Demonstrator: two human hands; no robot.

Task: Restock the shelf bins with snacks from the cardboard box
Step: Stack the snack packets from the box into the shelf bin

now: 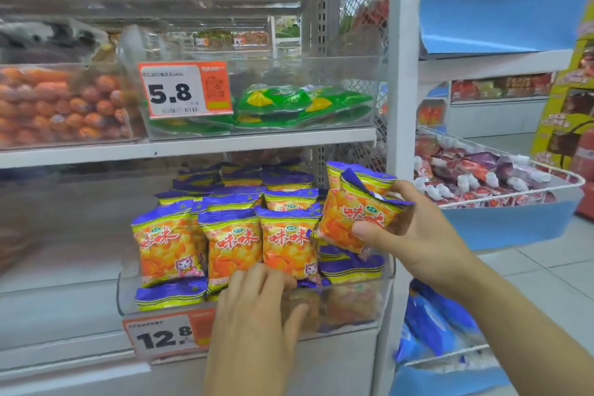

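We face a clear shelf bin (128, 296) packed with upright orange-and-purple snack bags (231, 241). Our right hand (414, 235) pinches two bags (356, 212) at the bin's right end, tilted, long axis near vertical, purple tops up. Our left hand (257, 309), fingers loosely bent, touches the near row. The bags look light, crinkly, crushable; edges seem the best place to hold them.

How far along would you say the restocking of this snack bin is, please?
Mostly done: the clear bin already holds rows of orange snack bags. In hand: the right hand grips two more bags; the left hand rests at the front row. Left: placing those; the cardboard box is out of view.
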